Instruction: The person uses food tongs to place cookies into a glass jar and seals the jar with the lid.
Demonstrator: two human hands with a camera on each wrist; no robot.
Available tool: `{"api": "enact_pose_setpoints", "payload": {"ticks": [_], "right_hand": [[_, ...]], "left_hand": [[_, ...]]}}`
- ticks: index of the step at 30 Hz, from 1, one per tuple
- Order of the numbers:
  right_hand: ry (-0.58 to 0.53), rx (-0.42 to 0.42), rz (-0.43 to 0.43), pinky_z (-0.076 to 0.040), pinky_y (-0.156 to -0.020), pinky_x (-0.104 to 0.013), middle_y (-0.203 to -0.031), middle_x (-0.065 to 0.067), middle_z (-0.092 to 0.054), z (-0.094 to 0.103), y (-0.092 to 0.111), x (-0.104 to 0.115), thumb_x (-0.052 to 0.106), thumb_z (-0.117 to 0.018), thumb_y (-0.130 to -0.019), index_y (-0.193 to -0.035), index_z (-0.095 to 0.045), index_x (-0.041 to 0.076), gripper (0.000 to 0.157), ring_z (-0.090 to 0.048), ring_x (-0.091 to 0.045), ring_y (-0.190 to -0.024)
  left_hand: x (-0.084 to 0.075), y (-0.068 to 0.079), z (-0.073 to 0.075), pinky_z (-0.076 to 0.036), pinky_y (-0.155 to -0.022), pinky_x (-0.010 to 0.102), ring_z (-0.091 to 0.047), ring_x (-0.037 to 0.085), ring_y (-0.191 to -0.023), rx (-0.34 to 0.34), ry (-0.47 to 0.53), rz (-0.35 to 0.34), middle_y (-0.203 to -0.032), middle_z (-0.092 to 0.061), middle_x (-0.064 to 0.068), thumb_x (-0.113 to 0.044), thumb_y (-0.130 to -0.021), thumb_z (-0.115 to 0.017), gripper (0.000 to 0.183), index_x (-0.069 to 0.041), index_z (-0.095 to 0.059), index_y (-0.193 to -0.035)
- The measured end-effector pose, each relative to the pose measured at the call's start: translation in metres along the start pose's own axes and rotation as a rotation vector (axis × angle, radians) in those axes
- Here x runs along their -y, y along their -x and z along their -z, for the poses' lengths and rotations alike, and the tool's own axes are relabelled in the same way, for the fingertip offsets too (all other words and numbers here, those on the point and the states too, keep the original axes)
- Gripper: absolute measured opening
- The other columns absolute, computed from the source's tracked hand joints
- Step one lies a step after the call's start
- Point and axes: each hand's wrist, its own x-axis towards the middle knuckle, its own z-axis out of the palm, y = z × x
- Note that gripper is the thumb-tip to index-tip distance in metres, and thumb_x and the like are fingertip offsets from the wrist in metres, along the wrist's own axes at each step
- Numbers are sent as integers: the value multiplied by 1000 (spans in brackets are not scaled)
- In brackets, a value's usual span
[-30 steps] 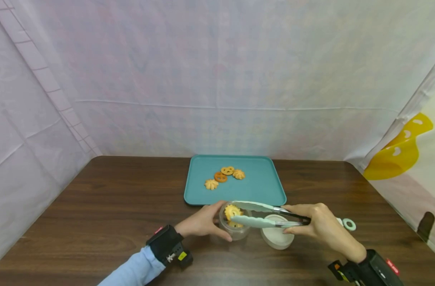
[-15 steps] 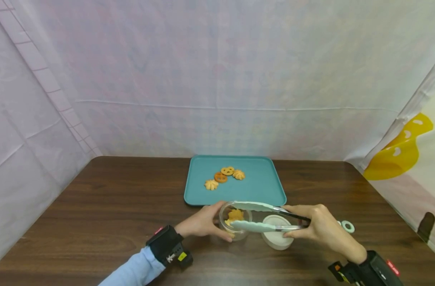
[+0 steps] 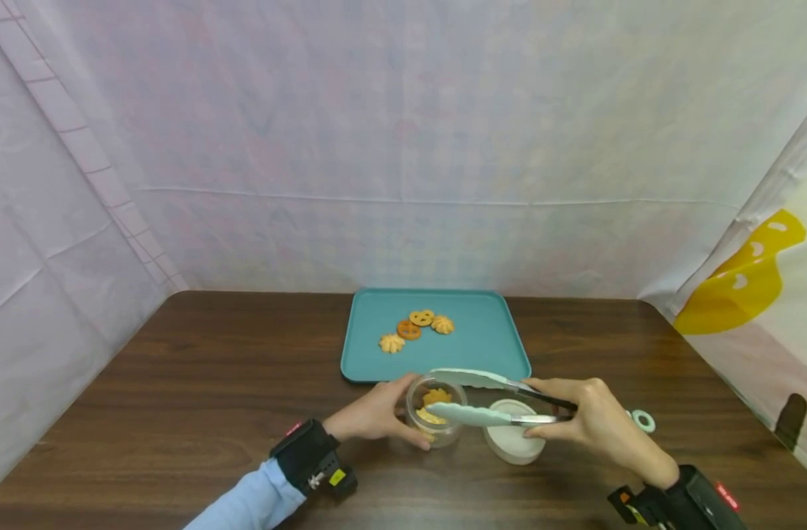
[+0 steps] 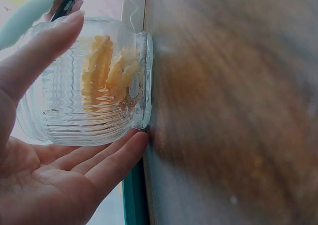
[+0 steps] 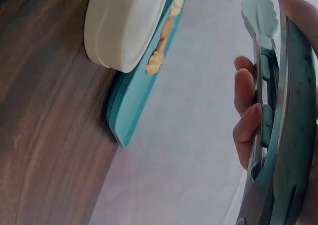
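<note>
A clear ribbed glass jar [image 3: 437,437] stands on the table with yellow and orange-brown cookies [image 4: 99,68] inside. My left hand [image 3: 375,412] holds it from the left, thumb on one side and fingers on the other. My right hand [image 3: 592,416] grips metal tongs [image 3: 539,419] with pale green scalloped tips. Those tips are spread apart over the jar's mouth, with no cookie held between them. Beneath the tongs sits a white round lid or shallow tub [image 3: 515,445], partly covered by them; which of the two I cannot tell.
Behind the jar lies a teal tray [image 3: 483,342], bearing several cookies and pretzel-shaped biscuits [image 3: 409,329] on its left half. The brown wooden table [image 3: 231,383] reaches back to a pale cloth backdrop [image 3: 403,147]. A yellow pattern [image 3: 735,287] marks the right-hand cloth.
One second ago a yellow cookie was at the jar's mouth by the tong tips. The tips have spread, and the cookie now lies lower in the jar. My left hand has stayed put.
</note>
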Motion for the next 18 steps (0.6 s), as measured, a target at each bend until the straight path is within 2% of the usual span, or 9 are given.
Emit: {"api": "enact_pose_setpoints", "payload": {"ticks": [2,4,9,13,18], "right_hand": [[-7,-22,-18,-42,-50,-8,-91,-8,-68,0,-2,0,26,-81,-59,-105,-66,3,53,-56,2,-66],[-20,-36,-45,-41,-48,-8,-93,-8,-68,0,-4,-1,24,-80,-60,-106,-65,3,53,-55,3,-62],[-1,-69,-95,-28,-38,-10,-75,2,-66,0,-12,-7,23,-80,-61,-108,-63,2,55,-32,4,-43],[66,-78,-136,-32,-41,-13,-63,11,-57,-2,-20,-16,27,-79,-61,-110,-63,3,56,-36,2,-45],[131,-48,-207,-34,-42,-16,-57,10,-52,-7,-28,-30,33,-77,-63,-111,-62,2,59,-40,2,-46]], "left_hand": [[0,0,0,-46,-90,24,-47,25,-115,6,11,6,-124,-48,13,-14,-66,-79,75,-5,-38,-129],[1,-1,0,-46,-90,25,-45,26,-116,13,28,13,-126,-47,13,-14,-67,-78,76,-5,-36,-130],[2,0,0,-46,-90,26,-44,27,-118,16,39,17,-127,-46,13,-16,-67,-78,77,-5,-36,-130],[2,0,-1,-45,-91,25,-44,26,-118,16,56,17,-127,-47,11,-16,-66,-79,75,-7,-38,-129],[2,0,0,-45,-91,24,-44,24,-118,13,52,22,-127,-47,10,-16,-66,-79,76,-8,-38,-129]]}}
